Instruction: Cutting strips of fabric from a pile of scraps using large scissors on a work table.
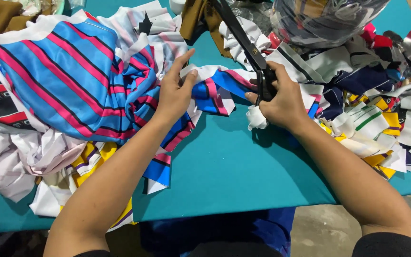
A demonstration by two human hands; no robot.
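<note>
My left hand point(176, 90) pinches the edge of a blue cloth with pink and black stripes point(72, 81) that is spread over the left of the teal table point(234, 166). My right hand point(281, 102) grips the handles of large black scissors point(243, 40), whose long blades point up and away to the left. A white wrapping covers part of the scissor handle below my fingers. The striped cloth's white-edged strip point(215, 88) lies between my two hands, close to the scissors.
Heaps of cloth scraps in white, yellow, navy and red point(381, 109) fill the right side. White and yellow pieces point(48, 162) hang over the near left edge. A clear bag of fabric point(324, 16) stands at the back. Brown cloth point(198, 19) lies behind the scissors.
</note>
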